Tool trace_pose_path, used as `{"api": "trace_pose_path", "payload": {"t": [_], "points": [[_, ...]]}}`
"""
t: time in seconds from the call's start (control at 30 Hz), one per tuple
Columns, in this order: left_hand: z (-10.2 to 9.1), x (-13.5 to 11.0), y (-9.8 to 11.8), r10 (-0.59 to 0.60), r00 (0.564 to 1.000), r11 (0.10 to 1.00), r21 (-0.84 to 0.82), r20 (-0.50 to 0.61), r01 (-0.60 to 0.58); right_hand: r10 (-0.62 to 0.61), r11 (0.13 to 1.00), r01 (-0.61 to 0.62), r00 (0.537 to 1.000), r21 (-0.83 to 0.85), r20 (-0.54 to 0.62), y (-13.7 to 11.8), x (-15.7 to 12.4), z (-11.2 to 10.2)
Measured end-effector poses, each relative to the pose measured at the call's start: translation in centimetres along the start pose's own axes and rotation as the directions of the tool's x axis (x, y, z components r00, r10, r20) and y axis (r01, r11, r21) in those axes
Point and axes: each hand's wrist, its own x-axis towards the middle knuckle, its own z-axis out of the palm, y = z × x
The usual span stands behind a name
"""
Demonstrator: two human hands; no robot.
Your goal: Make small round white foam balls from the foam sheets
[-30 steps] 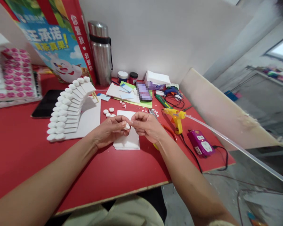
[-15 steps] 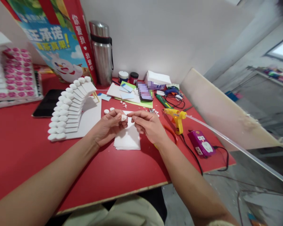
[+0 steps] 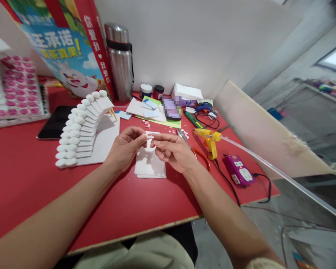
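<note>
Above a stack of white paper sheets (image 3: 150,166), my left hand (image 3: 128,147) pinches a small white folded piece (image 3: 149,137) between thumb and forefinger. It looks like soft paper or tissue; its exact kind is unclear. My right hand (image 3: 175,149) meets the piece's right end with forefinger and thumb, the other fingers curled below. Left of my hands stands a curved white model staircase (image 3: 85,144) on a white base board, its outer edge lined with white oval pads (image 3: 71,140). Thin wooden sticks (image 3: 112,113) prop its top step.
A yellow glue gun (image 3: 210,140) with a long clear stick lies at right, near a purple power socket box (image 3: 239,170) and orange-handled scissors (image 3: 203,158). Behind are white scraps (image 3: 184,133), a phone (image 3: 172,108), paint jars (image 3: 146,90), a steel flask (image 3: 120,63) and a printed bag (image 3: 70,56).
The white piece looks flatter and thinner between my fingers. My left hand has shifted slightly, covering the white ovals behind it; my right hand has turned and moved a little, showing more of the scissors.
</note>
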Motion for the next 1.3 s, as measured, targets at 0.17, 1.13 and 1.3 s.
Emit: {"api": "trace_pose_path", "payload": {"t": [0.17, 1.13, 1.3], "points": [[-0.2, -0.3, 0.5, 0.105, 0.994, 0.975, 0.199, 0.003, -0.103, -0.007, 1.0, 0.007, 1.0, -0.015, 0.025, -0.1, -0.2, -0.1], [0.5, -1.4, 1.2, 0.335, 0.919, 0.769, 0.503, 0.208, -0.394, 0.168, 0.981, -0.173, 0.984, 0.082, 0.06, 1.4, 0.9, -0.6], [0.6, -1.6, 1.4, 0.357, 0.898, 0.686, 0.581, 0.257, -0.438, 0.168, 0.977, -0.177, 0.982, 0.116, 0.082, 1.5, 1.1, -0.8]]}}
